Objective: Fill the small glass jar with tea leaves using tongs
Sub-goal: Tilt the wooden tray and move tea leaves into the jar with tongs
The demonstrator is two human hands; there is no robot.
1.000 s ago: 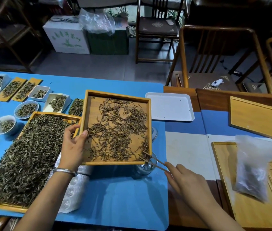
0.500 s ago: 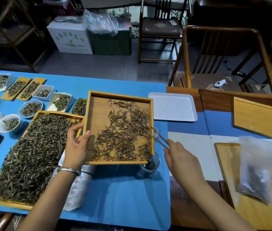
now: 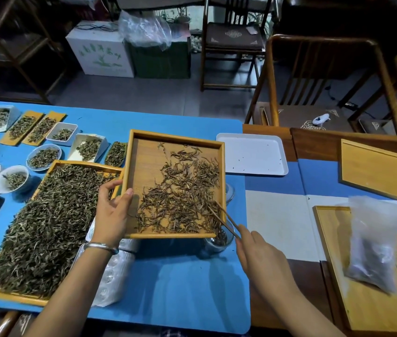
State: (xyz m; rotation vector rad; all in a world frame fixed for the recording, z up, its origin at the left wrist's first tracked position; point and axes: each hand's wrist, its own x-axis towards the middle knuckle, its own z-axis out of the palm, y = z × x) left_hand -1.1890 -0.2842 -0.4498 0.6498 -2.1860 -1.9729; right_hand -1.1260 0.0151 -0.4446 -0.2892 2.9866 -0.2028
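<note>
My left hand grips the left rim of a square bamboo tray, holding it lifted above the blue mat. Brown tea leaves lie scattered over the tray, thickest toward its near right corner. My right hand holds thin bamboo tongs, whose tips rest among the leaves at that corner. Just under the corner stands the small glass jar with some dark leaves inside, partly hidden by the tray.
A large bamboo tray of greenish tea lies at the left, with several small dishes of tea behind it. A white tray sits beyond, a plastic bag of tea on wooden trays at right. Bubble wrap lies under my left wrist.
My right hand lifted the tongs from the jar up to the tray's right edge, then drew them back down to the near right corner. The tray stayed held.
</note>
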